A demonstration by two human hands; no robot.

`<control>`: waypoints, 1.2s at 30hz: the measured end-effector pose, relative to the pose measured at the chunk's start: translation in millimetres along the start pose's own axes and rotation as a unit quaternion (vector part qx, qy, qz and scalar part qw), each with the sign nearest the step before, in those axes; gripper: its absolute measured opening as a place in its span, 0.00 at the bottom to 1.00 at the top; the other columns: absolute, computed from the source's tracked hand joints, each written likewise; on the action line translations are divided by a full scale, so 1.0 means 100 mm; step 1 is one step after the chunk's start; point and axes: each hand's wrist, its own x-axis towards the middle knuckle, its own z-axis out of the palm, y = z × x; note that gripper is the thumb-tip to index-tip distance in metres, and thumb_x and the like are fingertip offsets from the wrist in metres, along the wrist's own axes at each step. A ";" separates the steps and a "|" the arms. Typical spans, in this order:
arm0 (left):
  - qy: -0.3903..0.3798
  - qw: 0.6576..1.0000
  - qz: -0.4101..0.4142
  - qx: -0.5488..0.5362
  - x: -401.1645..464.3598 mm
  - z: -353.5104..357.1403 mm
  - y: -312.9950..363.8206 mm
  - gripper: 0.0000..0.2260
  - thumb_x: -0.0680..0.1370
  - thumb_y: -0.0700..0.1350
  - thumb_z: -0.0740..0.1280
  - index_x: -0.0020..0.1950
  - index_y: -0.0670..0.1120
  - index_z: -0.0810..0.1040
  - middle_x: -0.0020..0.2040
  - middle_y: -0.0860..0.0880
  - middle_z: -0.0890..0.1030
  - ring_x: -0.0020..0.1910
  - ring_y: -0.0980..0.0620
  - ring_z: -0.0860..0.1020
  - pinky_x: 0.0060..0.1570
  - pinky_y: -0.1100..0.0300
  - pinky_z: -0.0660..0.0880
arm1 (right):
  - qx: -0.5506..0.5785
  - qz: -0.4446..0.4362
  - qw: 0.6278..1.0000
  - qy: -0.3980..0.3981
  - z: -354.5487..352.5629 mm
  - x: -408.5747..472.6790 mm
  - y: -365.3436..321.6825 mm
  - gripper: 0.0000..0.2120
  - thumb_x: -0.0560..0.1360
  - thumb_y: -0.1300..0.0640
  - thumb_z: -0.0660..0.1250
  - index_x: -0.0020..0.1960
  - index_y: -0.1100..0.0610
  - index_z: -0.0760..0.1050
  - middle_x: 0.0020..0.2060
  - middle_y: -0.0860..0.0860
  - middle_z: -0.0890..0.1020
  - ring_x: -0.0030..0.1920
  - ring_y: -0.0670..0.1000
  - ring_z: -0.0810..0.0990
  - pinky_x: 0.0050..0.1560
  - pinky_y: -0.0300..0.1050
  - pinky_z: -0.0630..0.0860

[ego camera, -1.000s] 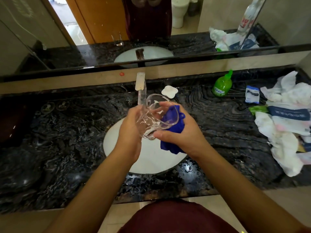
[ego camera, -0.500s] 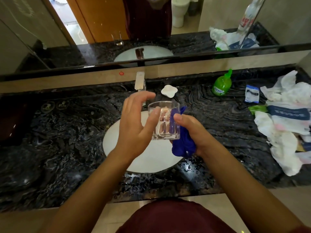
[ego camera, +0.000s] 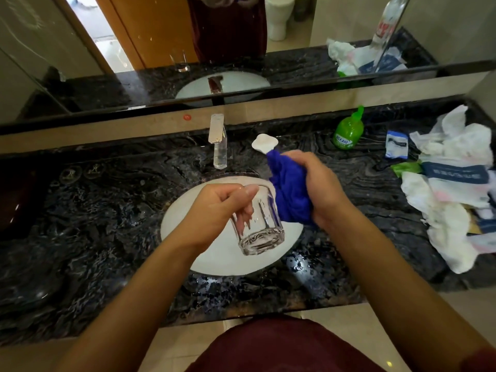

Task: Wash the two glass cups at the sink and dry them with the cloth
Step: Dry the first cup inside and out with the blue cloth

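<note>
Glass in one hand, blue rag in the other, both over the sink.

Dark, wavy-veined marble counter (ego camera: pixel 80 210) round a smooth white oval sink (ego camera: pixel 188 210), wet and shiny at the front edge. The left hand (ego camera: pixel 214 210) has its fingers curled round a clear faceted glass cup (ego camera: pixel 259 224), thick base tipped toward the person. The right hand (ego camera: pixel 319 183) clutches a bunched soft blue cloth (ego camera: pixel 288 194) touching the cup's side. Further right there's a round green bottle (ego camera: pixel 348 132) and crumpled white plastic bags (ego camera: pixel 453 189).

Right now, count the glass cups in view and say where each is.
1 directly: the glass cup in the left hand over the sink. The mirror reflects another, itself out of direct view.
</note>
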 end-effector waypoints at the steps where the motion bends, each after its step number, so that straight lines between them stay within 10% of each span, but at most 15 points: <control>1: 0.002 1.000 -0.005 -0.022 0.01 0.03 -0.02 0.18 0.77 0.54 0.70 0.29 0.49 0.80 0.25 0.49 0.78 0.23 0.53 0.74 0.30 0.64 0.72 | -0.041 -0.030 0.999 -0.010 0.02 0.01 -0.01 0.12 0.79 0.56 0.64 0.41 0.51 0.84 0.40 0.55 0.85 0.39 0.52 0.83 0.46 0.48 0.79; 15: 0.249 0.941 -0.137 -0.185 0.19 0.00 -0.29 0.18 0.80 0.47 0.71 0.30 0.47 0.82 0.29 0.49 0.77 0.31 0.51 0.72 0.38 0.55 0.71 | -0.326 -0.206 0.915 -0.119 0.07 -0.32 0.09 0.07 0.73 0.61 0.72 0.47 0.50 0.81 0.41 0.45 0.81 0.36 0.47 0.81 0.37 0.37 0.77; 23: 0.200 0.968 -0.101 -0.112 0.17 0.04 -0.09 0.20 0.82 0.47 0.68 0.29 0.47 0.78 0.24 0.49 0.74 0.24 0.53 0.71 0.29 0.64 0.71 | -0.287 -0.301 0.906 -0.072 0.05 -0.33 -0.01 0.06 0.73 0.61 0.71 0.48 0.53 0.85 0.49 0.52 0.82 0.49 0.48 0.82 0.50 0.36 0.76; 29: 0.173 0.961 -0.101 -0.192 0.07 0.16 0.05 0.20 0.76 0.47 0.72 0.51 0.28 0.79 0.44 0.37 0.78 0.43 0.42 0.73 0.45 0.47 0.69 | -0.304 -0.313 0.890 -0.128 0.06 -0.29 -0.11 0.04 0.76 0.60 0.72 0.50 0.56 0.85 0.50 0.51 0.81 0.53 0.49 0.82 0.56 0.39 0.77; 36: 0.188 0.945 -0.096 -0.249 0.02 0.20 0.11 0.21 0.72 0.48 0.73 0.55 0.31 0.81 0.52 0.35 0.75 0.50 0.39 0.70 0.43 0.47 0.68 | -0.248 -0.277 0.922 -0.108 0.14 -0.22 -0.13 0.02 0.77 0.58 0.71 0.48 0.54 0.82 0.47 0.53 0.84 0.46 0.50 0.84 0.48 0.42 0.80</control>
